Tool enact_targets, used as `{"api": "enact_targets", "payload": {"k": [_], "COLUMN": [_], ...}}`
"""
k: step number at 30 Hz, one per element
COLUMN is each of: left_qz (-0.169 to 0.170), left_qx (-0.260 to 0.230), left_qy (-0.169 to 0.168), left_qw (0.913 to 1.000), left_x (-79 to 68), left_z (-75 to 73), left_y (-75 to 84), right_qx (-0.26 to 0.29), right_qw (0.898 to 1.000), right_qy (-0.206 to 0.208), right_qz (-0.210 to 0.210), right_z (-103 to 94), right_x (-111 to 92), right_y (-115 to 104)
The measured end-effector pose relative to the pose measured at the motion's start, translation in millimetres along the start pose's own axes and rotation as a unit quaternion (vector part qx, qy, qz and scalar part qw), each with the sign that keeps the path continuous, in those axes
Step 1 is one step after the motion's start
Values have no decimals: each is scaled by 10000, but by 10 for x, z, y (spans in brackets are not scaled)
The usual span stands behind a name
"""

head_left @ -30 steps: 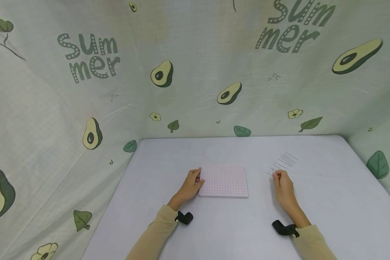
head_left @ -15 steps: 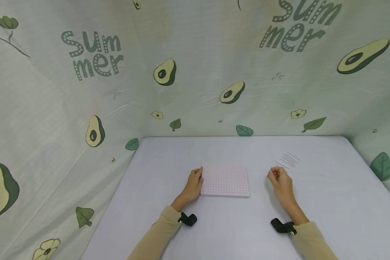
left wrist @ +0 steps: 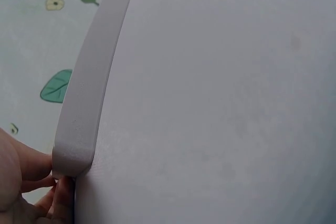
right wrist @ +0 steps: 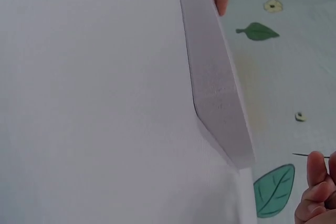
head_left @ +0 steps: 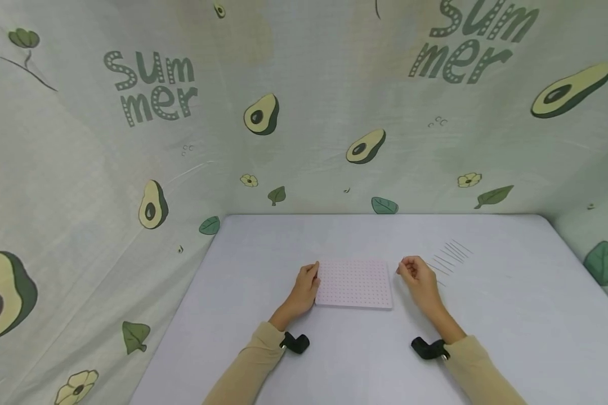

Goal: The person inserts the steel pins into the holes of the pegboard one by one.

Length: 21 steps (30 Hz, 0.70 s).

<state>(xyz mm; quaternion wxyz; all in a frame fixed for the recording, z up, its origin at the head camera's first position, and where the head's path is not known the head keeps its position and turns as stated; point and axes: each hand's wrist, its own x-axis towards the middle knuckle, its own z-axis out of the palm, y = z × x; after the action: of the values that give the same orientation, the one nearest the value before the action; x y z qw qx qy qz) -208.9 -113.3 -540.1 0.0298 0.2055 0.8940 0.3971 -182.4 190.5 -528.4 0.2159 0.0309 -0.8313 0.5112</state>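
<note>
A pale pink board (head_left: pixel 354 286) with rows of small holes lies on the white table. My left hand (head_left: pixel 302 291) holds its left edge between thumb and fingers. The left wrist view shows those fingers (left wrist: pixel 32 167) at the board's corner, the thumb on one face and fingertips beneath. Just right of the board, above the table, my right hand (head_left: pixel 419 281) pinches a thin dark needle (right wrist: pixel 299 155). The needle's pointed end sticks out past the fingertips in the right wrist view; the rest is hidden in the hand.
Several more thin needles (head_left: pixel 456 250) lie slanted in a loose row on the table (head_left: pixel 517 315), behind and right of my right hand. A printed cloth (head_left: pixel 304 112) hangs along the back and sides of the table.
My right hand has moved left from the row of needles towards the board, carrying a needle. My left hand keeps its hold on the board's left edge.
</note>
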Motion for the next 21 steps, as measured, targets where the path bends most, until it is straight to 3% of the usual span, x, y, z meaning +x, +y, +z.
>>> {"api": "enact_targets", "payload": {"k": [12,21], "left_qz": [-118,-64], "left_qx": [-162,-159], "left_qy": [-114,-88], "left_qw": [9997,9998], "left_x": [18,-11], "left_z": [-13,-27], "left_y": [-7,-14], "right_qx": [427,690], "right_qw": [9976,9926], "right_qy": [-517,-981], "right_qz": [-159,-179], "right_z": [281,617], "right_x": [82,109], "right_y": [-216,-368]}}
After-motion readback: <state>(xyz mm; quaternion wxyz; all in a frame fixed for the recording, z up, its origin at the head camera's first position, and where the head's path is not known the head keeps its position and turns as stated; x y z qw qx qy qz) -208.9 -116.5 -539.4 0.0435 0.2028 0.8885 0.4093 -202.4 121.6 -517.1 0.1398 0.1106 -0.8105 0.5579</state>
